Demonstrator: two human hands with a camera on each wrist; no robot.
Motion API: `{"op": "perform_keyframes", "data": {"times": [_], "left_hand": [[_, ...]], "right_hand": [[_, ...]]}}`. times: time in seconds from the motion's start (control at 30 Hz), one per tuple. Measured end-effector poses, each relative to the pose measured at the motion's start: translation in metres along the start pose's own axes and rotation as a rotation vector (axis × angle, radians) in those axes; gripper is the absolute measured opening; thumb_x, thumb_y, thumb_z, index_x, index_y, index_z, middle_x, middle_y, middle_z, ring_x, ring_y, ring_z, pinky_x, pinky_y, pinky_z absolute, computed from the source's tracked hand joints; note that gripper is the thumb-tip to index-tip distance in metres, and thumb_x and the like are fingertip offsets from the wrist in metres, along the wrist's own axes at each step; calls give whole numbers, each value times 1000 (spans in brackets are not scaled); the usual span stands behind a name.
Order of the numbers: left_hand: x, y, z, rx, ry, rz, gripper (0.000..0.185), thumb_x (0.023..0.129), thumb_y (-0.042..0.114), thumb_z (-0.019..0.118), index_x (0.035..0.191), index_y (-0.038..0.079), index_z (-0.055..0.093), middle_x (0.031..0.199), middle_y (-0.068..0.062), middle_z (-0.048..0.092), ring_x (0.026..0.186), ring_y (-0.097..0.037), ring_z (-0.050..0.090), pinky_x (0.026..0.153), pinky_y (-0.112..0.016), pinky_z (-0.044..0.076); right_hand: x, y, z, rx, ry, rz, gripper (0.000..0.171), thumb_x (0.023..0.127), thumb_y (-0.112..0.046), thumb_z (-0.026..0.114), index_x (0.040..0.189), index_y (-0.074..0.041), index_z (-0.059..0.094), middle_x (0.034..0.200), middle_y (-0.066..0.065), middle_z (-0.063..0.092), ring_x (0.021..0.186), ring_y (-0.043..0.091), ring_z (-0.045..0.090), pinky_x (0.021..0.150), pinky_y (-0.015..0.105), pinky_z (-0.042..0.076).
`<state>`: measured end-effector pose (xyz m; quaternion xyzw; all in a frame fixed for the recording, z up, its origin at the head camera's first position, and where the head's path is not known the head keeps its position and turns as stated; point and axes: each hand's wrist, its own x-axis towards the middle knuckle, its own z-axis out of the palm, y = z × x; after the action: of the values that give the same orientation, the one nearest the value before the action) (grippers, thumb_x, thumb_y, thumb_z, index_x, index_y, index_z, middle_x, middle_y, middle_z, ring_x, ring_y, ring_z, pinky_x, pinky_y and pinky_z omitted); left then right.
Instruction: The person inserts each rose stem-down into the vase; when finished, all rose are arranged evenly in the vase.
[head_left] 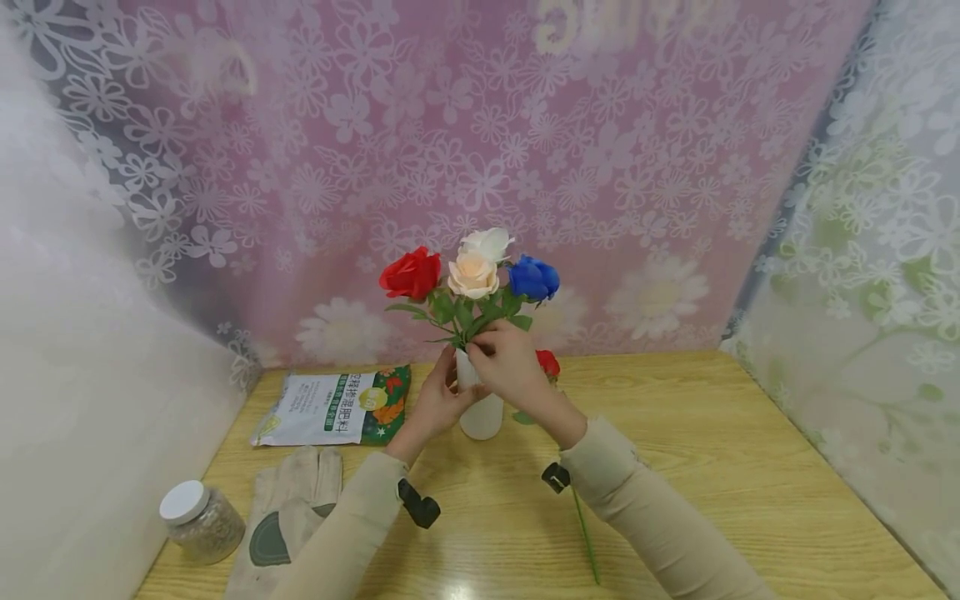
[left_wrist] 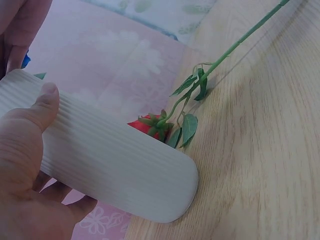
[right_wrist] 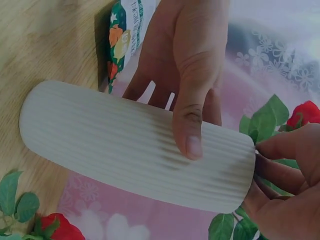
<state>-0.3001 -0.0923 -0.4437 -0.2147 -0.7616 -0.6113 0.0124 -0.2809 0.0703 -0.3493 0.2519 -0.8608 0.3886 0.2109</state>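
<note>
A white ribbed vase (head_left: pixel 482 419) stands on the table, with a red rose (head_left: pixel 411 273), a peach rose (head_left: pixel 473 276), a white rose (head_left: pixel 489 243) and a blue rose (head_left: pixel 534 277) rising from it. My left hand (head_left: pixel 437 402) grips the vase's upper part, its thumb across the ribs in both wrist views. At the mouth, my right hand (head_left: pixel 513 367) pinches a flower stem among the leaves; its fingers hide which flower that stem bears. Another red rose (left_wrist: pixel 147 126) lies on the table to the vase's right, its green stem (head_left: pixel 585 533) pointing towards me.
To the left lies a white and green fertilizer bag (head_left: pixel 330 408). Nearer me are a pair of beige gloves (head_left: pixel 281 508) and a clear jar with a white lid (head_left: pixel 202 523). Flower-patterned sheeting (head_left: pixel 480 150) encloses the wooden table (head_left: pixel 675 467) at the back and sides.
</note>
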Motion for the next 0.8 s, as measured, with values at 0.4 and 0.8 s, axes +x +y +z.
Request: {"op": "perform_keyframes", "data": {"times": [0.4,0.8], "left_hand": [[3,-1,2,-3,44,6,74,97,18,79,158,25,38,153,-11,53,141,-36,55,113,-56,51],[3,-2,3,0,57,-11,73,95,21,81,155,22,40,155,-11,53,144,-38,53,116,-60,47]], "right_hand": [[-12,18,-29,283,14,111,15,97,-6,74,108,3,79,109,19,76,97,28,73,87,34,64],[-28,45,-61,301,0,263,29,100,-17,73,125,-1,74,122,21,75,111,34,72,90,26,60]]}}
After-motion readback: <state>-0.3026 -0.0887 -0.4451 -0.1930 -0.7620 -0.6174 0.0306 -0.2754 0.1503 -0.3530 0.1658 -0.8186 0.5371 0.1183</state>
